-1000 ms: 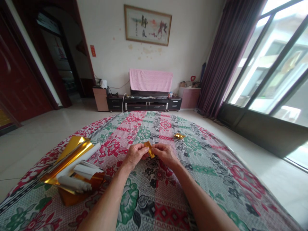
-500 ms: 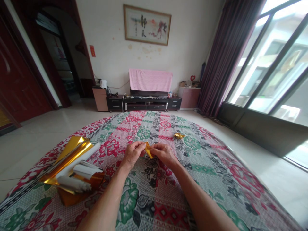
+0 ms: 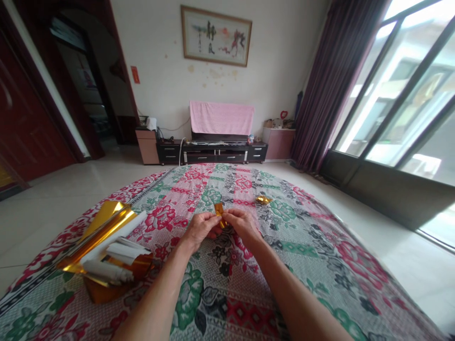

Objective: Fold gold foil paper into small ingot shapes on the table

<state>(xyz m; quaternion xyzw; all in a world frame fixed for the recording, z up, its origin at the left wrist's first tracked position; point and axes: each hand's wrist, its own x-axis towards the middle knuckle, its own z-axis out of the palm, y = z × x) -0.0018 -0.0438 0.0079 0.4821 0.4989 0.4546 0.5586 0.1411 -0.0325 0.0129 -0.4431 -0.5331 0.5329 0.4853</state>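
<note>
Between my hands, above the middle of the patterned cloth (image 3: 192,189), is a small folded strip of gold foil paper (image 3: 218,209). My left hand (image 3: 201,228) pinches its left side with thumb and forefinger. From the other side, my right hand (image 3: 241,223) pinches the same strip, and the two thumbs nearly meet on it. Fingers cover the lower part of the strip. A little beyond my right hand lies a shiny folded gold foil piece (image 3: 263,200), apart from both hands.
To the left, gold foil sheets (image 3: 117,232) lie in a heap with rolled white-backed papers (image 3: 108,271). Past the round cloth's far edge stands a low black cabinet (image 3: 202,155), with a pink towel (image 3: 222,117) over a screen. Glass doors (image 3: 398,104) are at the right.
The gold strip has turned from slanting to more upright. My left fingers have slid lower on it, and the thumbs have come closer together.
</note>
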